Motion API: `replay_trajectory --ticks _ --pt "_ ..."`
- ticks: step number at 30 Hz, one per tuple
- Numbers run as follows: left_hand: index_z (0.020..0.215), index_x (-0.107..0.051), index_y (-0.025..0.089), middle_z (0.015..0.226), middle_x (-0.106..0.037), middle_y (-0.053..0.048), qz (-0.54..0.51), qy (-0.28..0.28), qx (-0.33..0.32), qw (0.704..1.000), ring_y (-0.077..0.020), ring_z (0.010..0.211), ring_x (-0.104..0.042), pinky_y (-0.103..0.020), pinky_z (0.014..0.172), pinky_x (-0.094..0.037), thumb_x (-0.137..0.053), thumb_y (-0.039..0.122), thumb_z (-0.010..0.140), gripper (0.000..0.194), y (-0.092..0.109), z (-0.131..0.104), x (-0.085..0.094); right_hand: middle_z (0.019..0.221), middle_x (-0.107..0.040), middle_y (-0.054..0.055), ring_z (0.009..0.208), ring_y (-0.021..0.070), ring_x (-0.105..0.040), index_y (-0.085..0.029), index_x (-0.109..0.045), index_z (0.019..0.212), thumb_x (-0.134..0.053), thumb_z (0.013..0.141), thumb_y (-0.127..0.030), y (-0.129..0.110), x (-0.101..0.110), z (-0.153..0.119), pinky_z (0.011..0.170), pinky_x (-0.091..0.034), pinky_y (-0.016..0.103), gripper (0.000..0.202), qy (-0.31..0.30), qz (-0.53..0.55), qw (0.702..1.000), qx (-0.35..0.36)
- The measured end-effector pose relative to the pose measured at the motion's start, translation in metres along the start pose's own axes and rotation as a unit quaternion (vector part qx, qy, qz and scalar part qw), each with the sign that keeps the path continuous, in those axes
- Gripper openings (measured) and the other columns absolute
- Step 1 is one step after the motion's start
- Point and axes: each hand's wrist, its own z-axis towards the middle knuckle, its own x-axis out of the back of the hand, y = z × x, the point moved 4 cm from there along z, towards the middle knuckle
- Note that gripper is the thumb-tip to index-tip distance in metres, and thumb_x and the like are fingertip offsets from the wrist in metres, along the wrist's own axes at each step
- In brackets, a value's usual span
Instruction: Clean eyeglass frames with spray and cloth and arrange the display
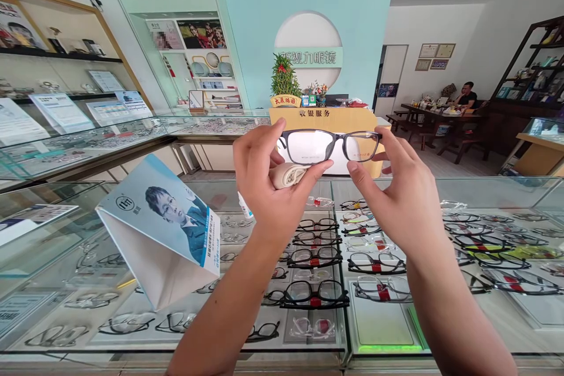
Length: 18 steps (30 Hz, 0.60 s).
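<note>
A pair of dark-framed eyeglasses is held up level above the glass counter, between both hands. My left hand pinches the left rim with thumb below and fingers above. A rolled beige cloth is tucked in that same palm. At the other end, my right hand grips the right side of the frame, its thumb near the lower rim. Faint print shows on the clear lenses. Part of the temple arms is hidden behind the frame and fingers.
Below lies a glass display counter with rows of eyeglasses inside. A folded cardboard sign stands on it at left, near a small white bottle. Beyond is a yellow cashier desk. A person sits at a far table.
</note>
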Motion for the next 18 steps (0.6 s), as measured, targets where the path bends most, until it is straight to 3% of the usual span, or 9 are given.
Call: replay_trajectory --ticks 9,18 --pt "0.157 -0.064 0.030 0.144 -0.066 -0.012 0.026 0.004 -0.009 1.000 -0.0257 0.107 -0.071 -0.038 0.076 -0.063 -0.098 0.054 0.088 0.080 -0.0010 -0.0008 0.0006 0.137 -0.079 0.020 0.101 0.0331 -0.077 -0.020 -0.068 0.160 -0.062 0.107 -0.059 -0.0022 -0.0003 0.0006 0.084 -0.064 0.051 0.066 -0.021 -0.011 0.999 -0.022" --pt "0.159 -0.063 0.032 0.150 -0.064 -0.013 0.003 -0.008 0.010 1.000 -0.0304 0.117 -0.070 -0.043 0.083 -0.064 -0.098 0.055 0.088 0.082 -0.0029 -0.0010 -0.0008 0.136 -0.079 0.019 0.098 0.0312 -0.076 -0.019 -0.067 0.159 -0.064 0.107 -0.058 -0.0014 -0.0014 0.0004 0.084 -0.064 0.050 0.066 -0.022 -0.014 0.999 -0.019"
